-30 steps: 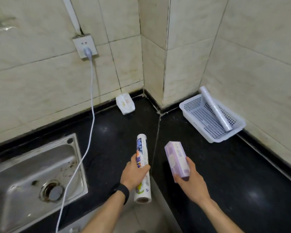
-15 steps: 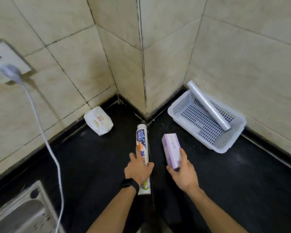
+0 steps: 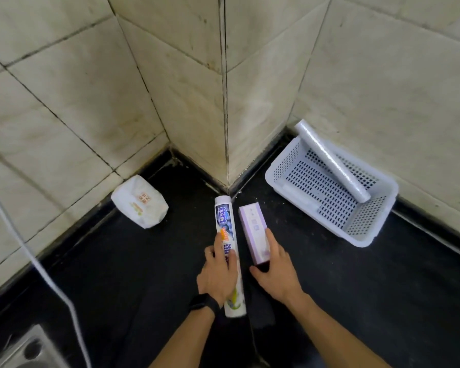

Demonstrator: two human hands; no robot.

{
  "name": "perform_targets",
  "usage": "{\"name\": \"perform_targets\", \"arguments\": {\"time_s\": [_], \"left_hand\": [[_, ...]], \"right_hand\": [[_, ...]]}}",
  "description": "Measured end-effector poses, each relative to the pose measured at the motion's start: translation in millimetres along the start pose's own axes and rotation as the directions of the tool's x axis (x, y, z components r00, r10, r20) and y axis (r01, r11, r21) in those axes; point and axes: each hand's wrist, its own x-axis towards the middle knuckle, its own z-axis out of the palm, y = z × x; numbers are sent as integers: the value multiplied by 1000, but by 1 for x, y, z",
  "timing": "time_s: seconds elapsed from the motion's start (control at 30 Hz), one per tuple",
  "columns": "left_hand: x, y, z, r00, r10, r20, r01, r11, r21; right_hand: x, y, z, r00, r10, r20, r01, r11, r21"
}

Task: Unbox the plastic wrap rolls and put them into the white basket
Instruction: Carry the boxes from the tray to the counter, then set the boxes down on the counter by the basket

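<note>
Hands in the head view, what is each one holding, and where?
Left hand grips the printed white roll below its middle; right hand grips the purple rectangular box at its near end.

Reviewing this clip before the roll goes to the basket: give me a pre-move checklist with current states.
1. Left hand grips printed roll: ok.
2. Right hand holds purple box: ok.
3. Box emptied: cannot tell.
4. White basket has floor space beside the clear roll leaning on its rim: ok.
5. Black counter between hands and basket clear: ok.
6. Printed roll fully unwrapped: cannot tell.
</note>
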Motion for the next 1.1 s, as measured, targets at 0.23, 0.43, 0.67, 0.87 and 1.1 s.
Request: {"name": "perform_targets", "arguments": {"time_s": [0.23,0.43,0.67,0.87,1.1], "left_hand": [[-7,3,-10,986,131,-105,-115,983,143],[-39,31,16,849,528,-8,-487,789,375],[-118,113,104,639,724,259,-756,528,388],[-220,173,213,499,735,458,-864,385,323],[-319,193,312,457,586,669,-889,328,319]], "right_hand": [[-38,23,-23,997,-19,-71,15,999,-50],[-123,74,-59,959,57,-277,-60,998,0],[-248,177,-112,833,241,-497,-208,971,122],[-361,296,-152,679,396,-618,-355,914,195],[-464,417,-175,514,565,-645,-588,780,214]]}}
